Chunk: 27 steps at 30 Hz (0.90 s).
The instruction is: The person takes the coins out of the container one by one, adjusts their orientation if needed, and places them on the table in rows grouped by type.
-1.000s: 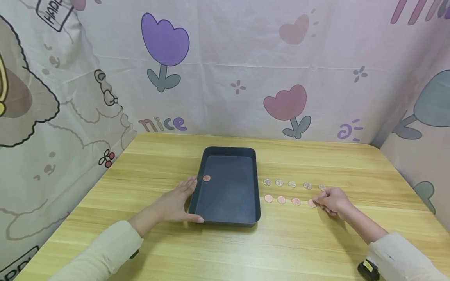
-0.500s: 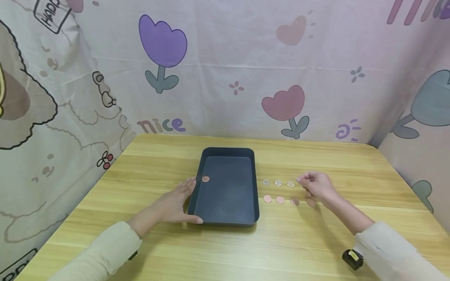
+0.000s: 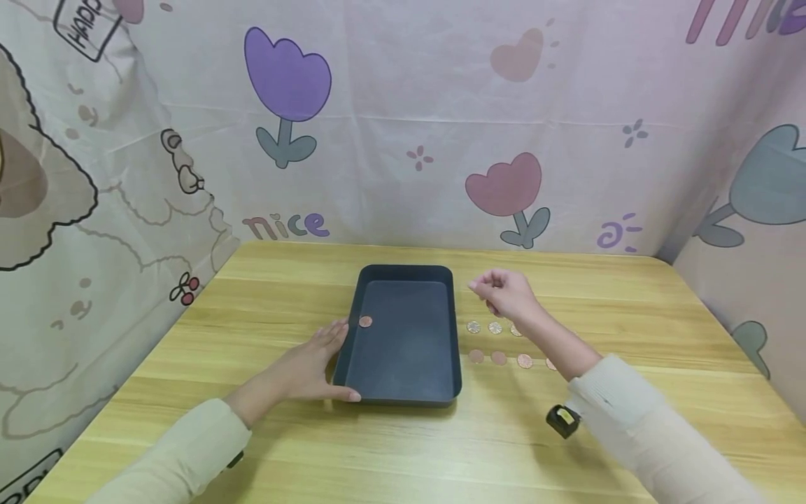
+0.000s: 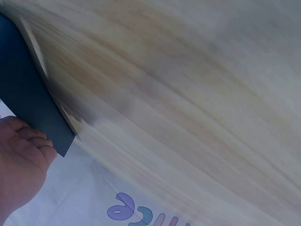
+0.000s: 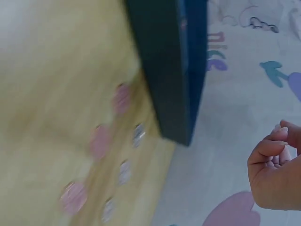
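Note:
A dark, shallow rectangular tray [image 3: 409,336] lies on the wooden table. My left hand [image 3: 305,364] rests at its near left corner, fingers along the left side and thumb on the near edge. In the left wrist view the left hand's fingertips touch the tray's wall [image 4: 33,89]. One copper coin [image 3: 365,321] is inside, by the left wall. My right hand [image 3: 508,292] is raised beyond the coin rows, right of the tray, thumb and fingertip pinched together on a silver coin that is mostly hidden. Two rows lie below: silver coins [image 3: 474,327] behind, copper coins [image 3: 525,361] in front, partly covered by the forearm.
A printed cloth [image 3: 390,91] hangs behind the wooden table [image 3: 302,448] and along both sides. A black wrist device [image 3: 562,420] hangs under the right sleeve.
My right hand has left the far right end of the silver row with a coin and moved left and back toward the tray. The left hand and the tray stay put.

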Each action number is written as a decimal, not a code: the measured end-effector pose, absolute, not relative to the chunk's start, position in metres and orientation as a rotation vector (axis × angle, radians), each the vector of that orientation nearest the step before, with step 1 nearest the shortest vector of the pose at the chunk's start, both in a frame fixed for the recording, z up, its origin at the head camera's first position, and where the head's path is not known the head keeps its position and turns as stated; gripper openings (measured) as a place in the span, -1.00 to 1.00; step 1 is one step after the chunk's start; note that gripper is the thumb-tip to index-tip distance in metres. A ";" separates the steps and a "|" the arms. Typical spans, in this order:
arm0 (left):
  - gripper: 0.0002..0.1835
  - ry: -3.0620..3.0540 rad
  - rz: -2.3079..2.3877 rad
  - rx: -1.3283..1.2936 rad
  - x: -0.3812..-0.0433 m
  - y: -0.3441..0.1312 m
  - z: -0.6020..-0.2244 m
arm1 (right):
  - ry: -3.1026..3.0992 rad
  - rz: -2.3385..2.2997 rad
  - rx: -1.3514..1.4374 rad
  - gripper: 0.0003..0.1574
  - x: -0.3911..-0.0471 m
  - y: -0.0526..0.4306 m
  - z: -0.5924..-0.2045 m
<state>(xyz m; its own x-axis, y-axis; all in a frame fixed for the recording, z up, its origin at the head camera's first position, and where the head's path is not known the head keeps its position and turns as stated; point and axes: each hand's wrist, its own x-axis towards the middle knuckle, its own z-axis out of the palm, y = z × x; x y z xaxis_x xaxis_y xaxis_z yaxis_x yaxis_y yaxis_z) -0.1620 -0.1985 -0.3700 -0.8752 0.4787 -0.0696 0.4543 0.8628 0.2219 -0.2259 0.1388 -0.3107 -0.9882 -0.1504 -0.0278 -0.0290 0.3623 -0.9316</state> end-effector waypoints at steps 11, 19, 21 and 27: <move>0.27 2.914 0.282 0.733 -0.163 -0.199 -0.372 | 2.361 -1.947 -0.289 -0.85 -0.240 0.082 -0.291; 0.28 2.908 0.321 0.732 -0.164 -0.199 -0.372 | 2.288 -2.065 -0.383 -0.82 -0.256 0.043 -0.301; 0.28 2.907 0.322 0.730 -0.164 -0.200 -0.372 | 2.270 -2.093 -0.372 -0.82 -0.262 0.034 -0.307; 0.28 2.901 0.334 0.709 -0.163 -0.200 -0.372 | 2.231 -2.188 -0.288 -0.84 -0.280 0.016 -0.332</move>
<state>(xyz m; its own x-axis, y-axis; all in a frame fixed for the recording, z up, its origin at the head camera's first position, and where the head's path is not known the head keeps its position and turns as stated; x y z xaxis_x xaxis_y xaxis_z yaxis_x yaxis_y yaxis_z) -0.1630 -0.1999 -0.3716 -0.8800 0.4683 -0.0791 0.4381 0.8648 0.2455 -0.2805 0.0156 -0.3316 -0.9832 -0.1331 0.1252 -0.1277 0.0108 -0.9917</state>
